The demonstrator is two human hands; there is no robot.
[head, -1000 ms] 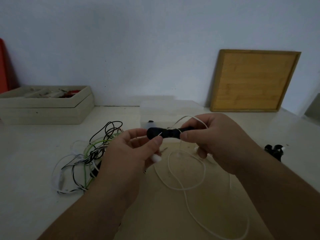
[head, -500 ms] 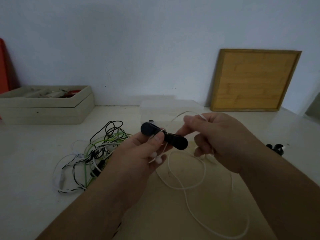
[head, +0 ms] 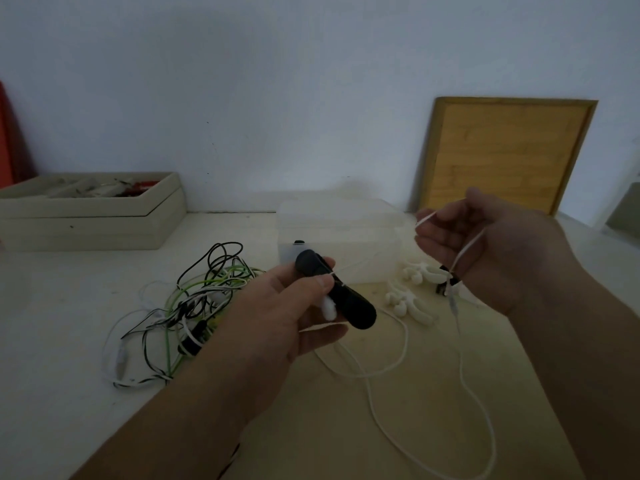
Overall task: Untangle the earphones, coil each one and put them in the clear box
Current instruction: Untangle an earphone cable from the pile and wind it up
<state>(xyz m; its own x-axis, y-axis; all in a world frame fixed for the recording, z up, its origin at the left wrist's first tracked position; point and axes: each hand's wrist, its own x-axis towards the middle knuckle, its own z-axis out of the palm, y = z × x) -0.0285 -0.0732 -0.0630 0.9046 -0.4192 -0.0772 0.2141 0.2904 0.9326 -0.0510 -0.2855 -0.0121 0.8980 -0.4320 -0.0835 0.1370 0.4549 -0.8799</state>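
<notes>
My left hand (head: 287, 313) grips a black bone-shaped cable winder (head: 341, 299) with a white earbud (head: 329, 310) pinned under the thumb. The white earphone cable (head: 398, 355) runs from the winder in a loose loop over the table. My right hand (head: 485, 251), raised to the right of the winder, pinches a strand of that white cable, which hangs down from it. Behind the winder stands the clear box (head: 343, 233). A tangle of black, green and white earphones (head: 187, 310) lies on the table left of my left hand.
White winders (head: 412, 299) lie on the table below my right hand. A beige tray (head: 86, 209) with small items sits at the back left. A wooden framed board (head: 502, 154) leans on the wall at the back right. A red object (head: 5, 140) shows at the left edge.
My right hand has let go of the winder's right end and pulled away up and to the right, drawing white cable out. The winder has tilted in my left hand.
</notes>
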